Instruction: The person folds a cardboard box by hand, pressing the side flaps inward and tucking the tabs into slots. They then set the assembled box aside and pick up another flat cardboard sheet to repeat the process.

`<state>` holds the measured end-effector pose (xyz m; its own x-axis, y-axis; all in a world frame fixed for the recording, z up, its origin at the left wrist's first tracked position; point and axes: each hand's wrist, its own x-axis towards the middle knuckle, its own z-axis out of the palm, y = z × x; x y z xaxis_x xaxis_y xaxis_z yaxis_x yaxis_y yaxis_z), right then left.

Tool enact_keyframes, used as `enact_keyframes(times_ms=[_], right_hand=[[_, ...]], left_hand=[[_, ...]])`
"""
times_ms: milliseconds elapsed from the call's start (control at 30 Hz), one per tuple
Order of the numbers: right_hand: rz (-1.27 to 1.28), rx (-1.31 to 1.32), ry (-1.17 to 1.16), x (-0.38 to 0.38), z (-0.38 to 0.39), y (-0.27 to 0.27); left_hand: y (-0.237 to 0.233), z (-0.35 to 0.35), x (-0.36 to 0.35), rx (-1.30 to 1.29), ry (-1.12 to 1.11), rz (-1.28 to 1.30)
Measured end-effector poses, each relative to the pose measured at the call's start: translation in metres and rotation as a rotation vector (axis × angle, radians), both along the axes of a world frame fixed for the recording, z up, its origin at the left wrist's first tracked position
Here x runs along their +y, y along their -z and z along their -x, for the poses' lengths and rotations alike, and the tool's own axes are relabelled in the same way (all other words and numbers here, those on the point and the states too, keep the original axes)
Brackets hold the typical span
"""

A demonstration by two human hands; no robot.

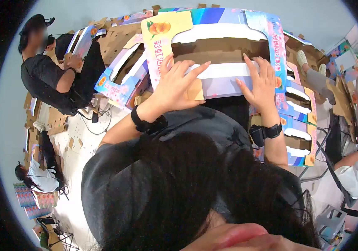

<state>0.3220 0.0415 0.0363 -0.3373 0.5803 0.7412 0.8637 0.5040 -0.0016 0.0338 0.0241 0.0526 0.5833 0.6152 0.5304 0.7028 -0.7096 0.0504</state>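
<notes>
Apparently to keep it steady, the left hand (174, 83) and the right hand (262, 81), fingers spread, rest on the near left and near right of the box (225, 72), whose near edge faces the shirt (120, 171), while a second box (116, 90) lies at its left.

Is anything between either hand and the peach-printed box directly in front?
Nothing visible: the left hand and right hand both lie directly on the near side of the peach-printed box. The similar box beyond the left forearm sits off to the side, not between.
</notes>
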Motion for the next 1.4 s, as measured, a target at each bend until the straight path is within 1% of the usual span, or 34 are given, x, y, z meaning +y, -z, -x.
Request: enact_keyframes(times_ms=[100,200,300,333,467,667,867,967,1000,1100,1133,1233,1267,1367,1400], right_hand=[[-0.033,-0.024,0.059,-0.003,0.001,0.007],[-0.047,0.027,0.085,-0.006,0.004,0.010],[-0.072,0.059,0.105,-0.007,0.008,0.011],[-0.085,0.067,0.107,-0.006,0.009,0.010],[-0.071,0.114,0.164,-0.007,0.017,0.013],[-0.099,0.096,0.178,-0.014,0.020,0.015],[-0.079,0.086,0.191,-0.031,0.021,0.009],[0.025,0.074,0.176,-0.040,0.016,0.005],[0.033,0.098,0.166,-0.043,0.017,0.003],[0.015,0.056,0.094,-0.044,0.012,0.004],[-0.017,0.066,0.059,-0.044,0.014,0.000],[-0.003,0.057,0.041,-0.041,0.012,0.001],[0.008,0.069,0.053,-0.041,0.013,0.001],[0.063,0.096,0.071,-0.044,0.018,0.001],[0.092,0.096,0.067,-0.046,0.017,-0.002]], left_hand=[[-0.009,-0.006,-0.009,0.072,-0.058,0.124],[-0.008,-0.020,-0.020,0.017,0.087,0.040],[0.009,-0.038,-0.030,0.092,0.311,0.161],[0.017,-0.040,-0.029,0.124,0.344,0.105],[0.016,-0.034,-0.012,0.153,0.285,0.099],[0.015,-0.032,-0.007,0.166,0.362,0.143],[0.015,-0.030,-0.009,0.187,0.385,0.158],[0.027,-0.024,-0.011,0.106,0.430,0.184],[0.023,-0.022,-0.013,0.064,0.444,0.210],[0.017,-0.018,-0.017,-0.048,0.486,0.236],[0.010,-0.018,-0.020,-0.134,0.503,0.172],[0.015,-0.015,-0.017,-0.276,0.595,0.258],[0.015,-0.010,-0.017,-0.282,0.591,0.255],[-0.005,-0.017,-0.022,-0.697,0.636,0.911],[-0.015,-0.018,-0.019,-0.788,0.666,1.145]])
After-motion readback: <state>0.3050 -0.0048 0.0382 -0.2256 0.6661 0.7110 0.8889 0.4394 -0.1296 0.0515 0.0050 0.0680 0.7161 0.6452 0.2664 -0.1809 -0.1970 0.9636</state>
